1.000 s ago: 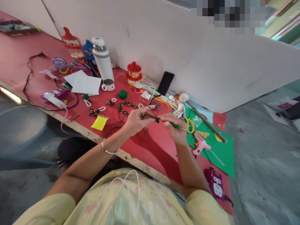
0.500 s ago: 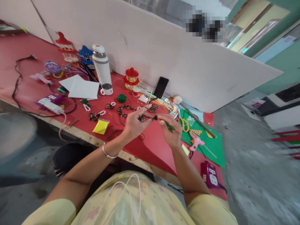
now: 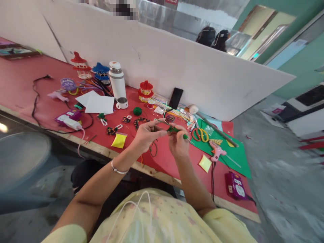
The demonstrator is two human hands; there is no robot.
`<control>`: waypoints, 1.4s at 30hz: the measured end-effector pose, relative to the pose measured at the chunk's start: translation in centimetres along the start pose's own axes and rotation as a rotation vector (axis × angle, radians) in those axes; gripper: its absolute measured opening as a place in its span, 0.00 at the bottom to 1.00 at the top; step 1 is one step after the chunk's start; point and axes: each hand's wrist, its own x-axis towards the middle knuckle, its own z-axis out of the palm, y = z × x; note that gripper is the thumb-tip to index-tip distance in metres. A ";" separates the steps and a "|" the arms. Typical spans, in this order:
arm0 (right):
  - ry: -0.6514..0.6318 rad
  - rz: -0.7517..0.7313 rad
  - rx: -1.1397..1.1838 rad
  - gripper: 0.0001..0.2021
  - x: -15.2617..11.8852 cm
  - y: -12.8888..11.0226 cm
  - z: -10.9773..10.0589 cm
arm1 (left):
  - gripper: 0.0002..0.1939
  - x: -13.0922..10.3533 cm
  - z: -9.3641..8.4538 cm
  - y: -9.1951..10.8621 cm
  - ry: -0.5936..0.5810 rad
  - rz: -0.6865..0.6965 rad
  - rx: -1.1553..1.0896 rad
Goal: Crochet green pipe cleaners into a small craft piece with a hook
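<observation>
My left hand (image 3: 147, 135) is closed in a pinch, with dark green yarn (image 3: 160, 120) running over its fingers. My right hand (image 3: 178, 145) is wrapped round a thin crochet hook (image 3: 190, 141) with a green grip, its metal end pointing out to the right. Between the two hands sits a small green yarn piece (image 3: 173, 129), partly covered by fingers. Loose dark yarn hangs below onto the red table. A green yarn ball (image 3: 137, 111) lies beyond my left hand, near a dark multicoloured braided loop (image 3: 139, 122).
A white flask (image 3: 117, 82), a phone (image 3: 176, 98) and small lantern-like crafts (image 3: 145, 90) stand along the white partition (image 3: 162, 57). Yellow-handled scissors (image 3: 203, 135) and a pink glue gun (image 3: 216, 152) are at right. A yellow packet (image 3: 118, 140) lies at left.
My right hand has turned and its fingers have curled in. More of the green yarn piece shows between my hands. The camera view has shifted, so the table appears lower and further right.
</observation>
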 end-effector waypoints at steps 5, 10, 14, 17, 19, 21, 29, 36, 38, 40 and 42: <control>-0.255 0.085 0.047 0.23 2.2 -0.5 -2.1 | 0.32 0.0 -1.1 1.8 -0.106 -0.108 0.087; -0.432 0.110 -0.055 0.20 4.0 -2.4 -4.1 | 0.26 0.7 -1.1 2.1 -0.126 -0.077 0.173; -0.482 0.127 -0.061 0.18 4.9 -3.0 -5.0 | 0.25 1.2 -0.9 1.7 -0.134 -0.082 0.163; -0.515 0.155 -0.066 0.16 5.3 -2.8 -5.8 | 0.23 1.5 -0.8 1.7 -0.139 -0.122 0.150; -0.544 0.173 -0.054 0.15 5.6 -2.6 -6.4 | 0.23 1.6 -0.8 1.7 -0.139 -0.138 0.155; -0.587 0.180 -0.032 0.14 5.9 -2.6 -6.8 | 0.23 1.8 -0.9 1.6 -0.134 -0.142 0.167; -0.706 0.180 -0.125 0.15 6.9 -4.1 -6.6 | 0.22 2.3 -1.6 1.0 -0.095 -0.085 0.239; -0.731 0.115 -0.187 0.12 7.0 -4.4 -6.3 | 0.22 2.3 -2.0 0.6 -0.071 -0.024 0.299; -0.738 0.111 -0.203 0.11 7.0 -4.4 -6.4 | 0.22 2.3 -2.0 0.6 -0.064 -0.011 0.324; -0.747 0.109 -0.228 0.11 7.1 -4.5 -6.4 | 0.22 2.3 -2.1 0.5 -0.057 0.006 0.350; -0.765 0.100 -0.259 0.12 7.1 -4.8 -6.4 | 0.22 2.2 -2.0 0.5 -0.048 0.023 0.378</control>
